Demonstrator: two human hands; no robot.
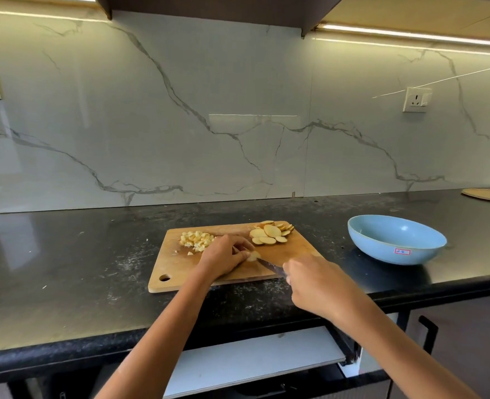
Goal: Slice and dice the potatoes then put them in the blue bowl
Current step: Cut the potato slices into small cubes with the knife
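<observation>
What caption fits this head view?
Left hand steadies a potato slice while the right hand cuts with a knife.

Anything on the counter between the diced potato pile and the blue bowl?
Yes, on the board: the pile of round slices lies between the diced potato and the blue bowl. The bare counter between the cutting board and bowl holds nothing visible.

We count one wooden cutting board (180,266) at six o'clock and one blue bowl (396,240) at three o'clock. On the board we see one heap of diced potato (196,240), too many cubes to number, and one cluster of potato slices (271,233), roughly a dozen. We count one knife (269,266), two hands and one wall socket (416,99).
</observation>
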